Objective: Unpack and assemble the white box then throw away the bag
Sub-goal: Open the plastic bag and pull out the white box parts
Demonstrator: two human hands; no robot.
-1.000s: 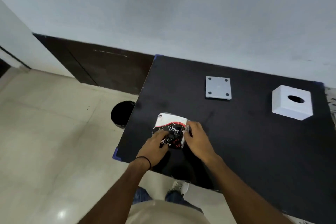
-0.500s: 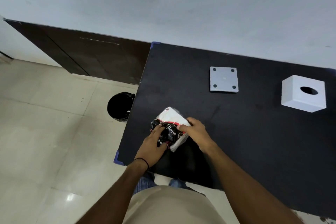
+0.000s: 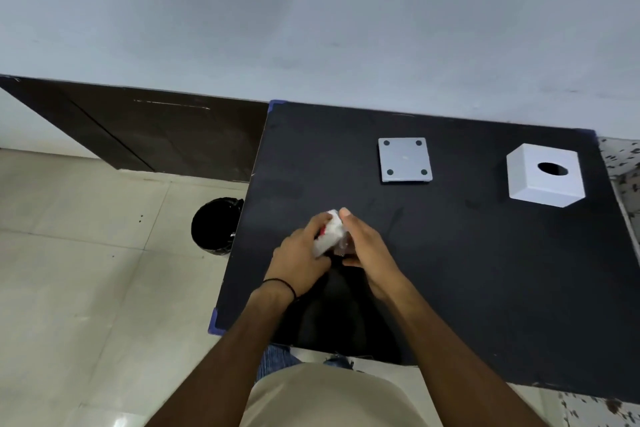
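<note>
A small packet [image 3: 329,234], white with a bit of red showing, is squeezed between both palms above the near left part of the black table [image 3: 467,253]. My left hand [image 3: 301,256] wraps its left side and my right hand [image 3: 367,246] covers its right side, so most of the packet is hidden. A white box shell [image 3: 545,175] with a round hole on top stands at the far right. A flat white base plate [image 3: 404,159] with dark pads at its corners lies at the far middle.
A black-lined waste bin [image 3: 214,225] stands on the tiled floor just left of the table. A dark skirting runs along the grey wall behind it. Blue tape marks the table's left corners.
Both hands have closed around the packet and turned it on edge. Its printed black face no longer shows. The view has shifted slightly left and nearer.
</note>
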